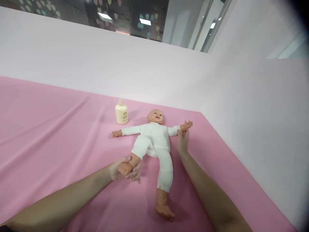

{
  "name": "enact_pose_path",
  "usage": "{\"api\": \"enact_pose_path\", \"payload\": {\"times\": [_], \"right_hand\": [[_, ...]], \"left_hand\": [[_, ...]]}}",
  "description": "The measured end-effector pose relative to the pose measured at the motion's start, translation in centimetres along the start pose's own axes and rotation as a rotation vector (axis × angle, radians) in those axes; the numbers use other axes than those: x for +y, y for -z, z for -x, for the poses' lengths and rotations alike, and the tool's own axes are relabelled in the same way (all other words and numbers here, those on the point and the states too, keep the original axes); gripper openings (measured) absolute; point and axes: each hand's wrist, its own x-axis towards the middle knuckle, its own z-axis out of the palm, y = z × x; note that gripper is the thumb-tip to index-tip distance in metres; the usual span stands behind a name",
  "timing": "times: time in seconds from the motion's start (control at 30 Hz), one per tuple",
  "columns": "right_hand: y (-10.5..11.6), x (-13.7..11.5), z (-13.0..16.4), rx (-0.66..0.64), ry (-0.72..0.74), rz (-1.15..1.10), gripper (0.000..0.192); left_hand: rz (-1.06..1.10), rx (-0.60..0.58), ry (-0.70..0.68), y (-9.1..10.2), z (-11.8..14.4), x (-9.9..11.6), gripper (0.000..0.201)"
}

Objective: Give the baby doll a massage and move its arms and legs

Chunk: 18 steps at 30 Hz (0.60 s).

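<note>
A baby doll [153, 138] in a white bodysuit lies on its back on the pink sheet [48, 129], arms spread wide. My left hand [124, 170] cups the doll's bare foot on the left side and lifts that leg a little. My right hand [182, 141] pinches the doll's wrist on the right side, just below its small hand. The doll's other leg stretches toward me, its bare foot [165, 209] resting on the sheet.
A small cream lotion bottle [121, 112] stands upright on the sheet just left of the doll's head. Pale pink walls [253, 122] close in the surface at the back and along the right side.
</note>
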Motion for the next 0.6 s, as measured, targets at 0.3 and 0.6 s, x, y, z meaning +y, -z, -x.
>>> {"api": "enact_pose_path", "payload": {"times": [0.3, 0.6], "right_hand": [[-1.0, -2.0, 2.3, -0.463, 0.453, 0.412, 0.038], [-0.9, -2.7, 2.1, -0.604, 0.676, 0.583, 0.037]], "left_hand": [[0.080, 0.434, -0.089, -0.5, -0.8, 0.5, 0.045], [0.041, 0.466, -0.085, -1.3, -1.0, 0.6, 0.041]]}}
